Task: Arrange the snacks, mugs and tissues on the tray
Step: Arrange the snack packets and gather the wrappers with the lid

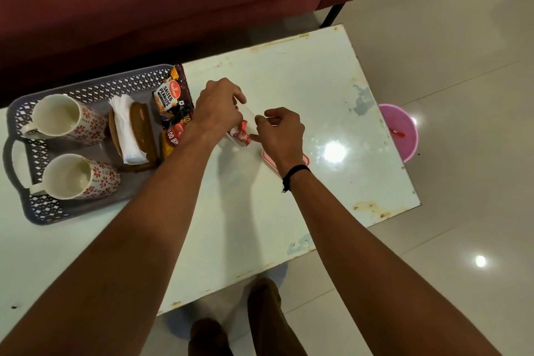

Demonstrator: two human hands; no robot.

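While both hands work over the middle of the table (303, 75), the thing the next move turns on is the small red-and-white packet (242, 133) caught between them: it lies just off the tray's right edge, its long axis running from the far left down toward the near right, roughly in line with the left forearm. The left hand (219, 107) is closed over the packet's far end, fingers curled on it, and the right hand (281, 134) pinches its near end (how firmly, I cannot tell, since the fingertips are folded under). The tray (26, 113) sits at the table's left side, so the packet has to travel leftward, and the left hand is the nearer one for that carry. On the tray two mugs (62, 118) lie along its left edge, the tissues (127, 130) stand in a brown holder (143, 130) at the centre, and the peanuts (169, 95) with other snack packs (170, 141) crowd the right edge, partly overhanging it. My guess is that the free room is the near right corner of the tray. A pink object (267, 157) lies on the table under the right wrist, mostly hidden; what it is I cannot say.
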